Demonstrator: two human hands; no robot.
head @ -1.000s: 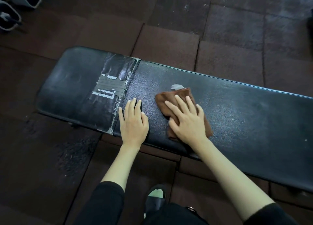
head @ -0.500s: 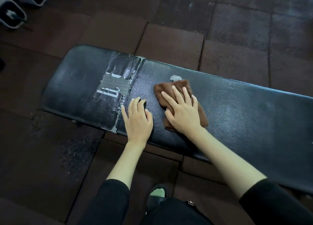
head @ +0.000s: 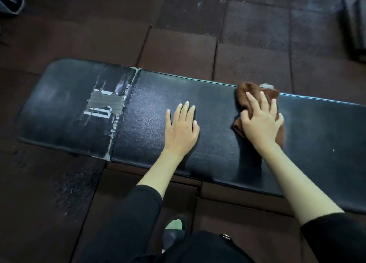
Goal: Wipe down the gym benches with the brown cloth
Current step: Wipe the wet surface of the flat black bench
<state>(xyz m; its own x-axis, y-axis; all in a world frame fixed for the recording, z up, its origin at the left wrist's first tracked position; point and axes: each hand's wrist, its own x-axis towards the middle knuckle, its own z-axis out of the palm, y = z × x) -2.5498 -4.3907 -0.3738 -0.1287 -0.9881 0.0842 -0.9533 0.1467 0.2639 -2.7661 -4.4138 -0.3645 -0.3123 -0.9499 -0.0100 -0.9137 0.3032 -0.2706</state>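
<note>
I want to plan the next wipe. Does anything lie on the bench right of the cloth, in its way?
Nothing visible does. The right hand presses the cloth on the bench; rightward its surface shows no object. The left hand rests apart, on the other side.

I have one view to work from: the wide-angle head camera, worn by the person and pointed forward and steeply down. It sits close above the black bench [head: 148, 124], which runs from the left side out past the right edge, slanting lower to the right. The left hand [head: 181, 132] and right hand [head: 261, 124] reach in from the near edge, forearms in view. The person's own shoe [head: 174, 224] shows at the bottom, and brown floor tiles [head: 178, 50] fill the far part.
</note>
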